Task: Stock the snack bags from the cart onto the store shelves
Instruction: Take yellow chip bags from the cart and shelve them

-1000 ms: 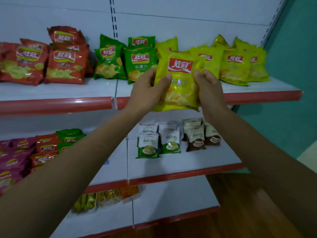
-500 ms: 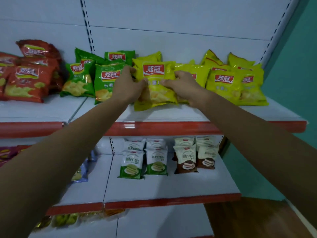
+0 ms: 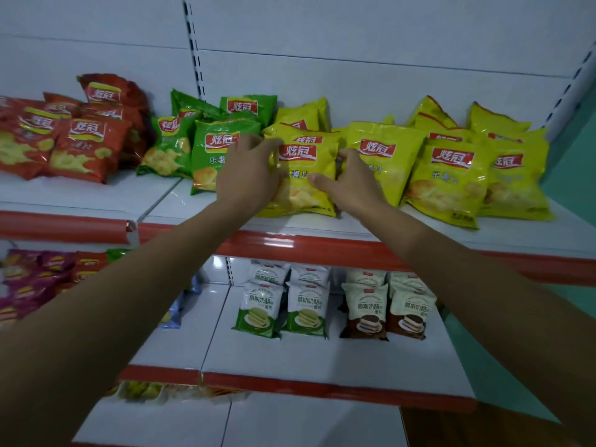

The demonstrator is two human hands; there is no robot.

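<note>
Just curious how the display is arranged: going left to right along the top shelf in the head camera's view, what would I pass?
First red chip bags → green chip bags → left hand → yellow chip bag gripped by both hands → right hand → other yellow bags.

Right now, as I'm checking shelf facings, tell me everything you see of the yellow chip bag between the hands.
The glossy yellow foil chip bag stands leaning back on the white upper shelf, red logo facing out, chips pictured below. The left hand and right hand grip its two sides. A green chip bag and another yellow bag flank it.
</note>
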